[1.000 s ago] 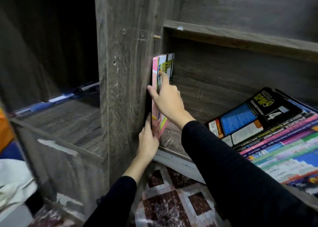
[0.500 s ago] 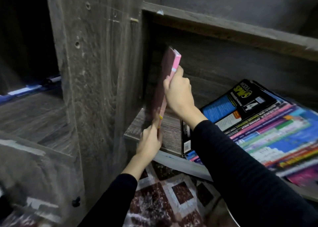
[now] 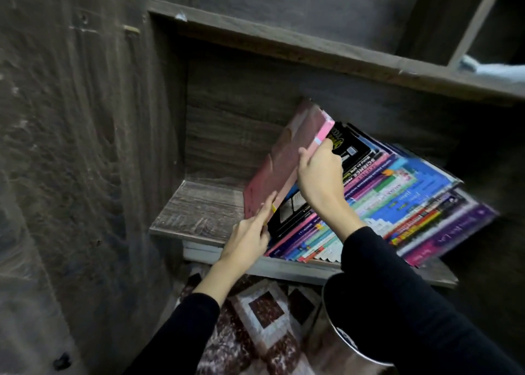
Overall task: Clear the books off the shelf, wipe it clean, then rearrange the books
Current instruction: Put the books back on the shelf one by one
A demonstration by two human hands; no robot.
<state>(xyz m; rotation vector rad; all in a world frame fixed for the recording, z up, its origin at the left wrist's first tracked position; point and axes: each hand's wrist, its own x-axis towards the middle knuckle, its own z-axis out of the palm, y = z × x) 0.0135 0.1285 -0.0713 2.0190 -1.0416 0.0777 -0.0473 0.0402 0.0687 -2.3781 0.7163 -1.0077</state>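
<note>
A thin pink book (image 3: pixel 281 161) tilts to the right over a leaning row of colourful books (image 3: pixel 397 201) on the wooden shelf (image 3: pixel 196 207). My right hand (image 3: pixel 321 175) grips the pink book's front edge near its top. My left hand (image 3: pixel 250 235) pinches its lower corner, fingers extended along the cover. A black-covered book (image 3: pixel 349 147) is the nearest of the row, right under the pink one. The left part of the shelf board is bare.
A thick wooden upright (image 3: pixel 85 161) bounds the shelf on the left, and another board (image 3: pixel 312 47) runs above. A patterned maroon and white floor (image 3: pixel 264 323) lies below. A metal cylinder (image 3: pixel 349 343) stands by my right sleeve. Pale cloth (image 3: pixel 488 67) shows at upper right.
The pink book stood upright against the left upright; both hands have carried it rightward and tipped it onto the leaning row. The view has swung right.
</note>
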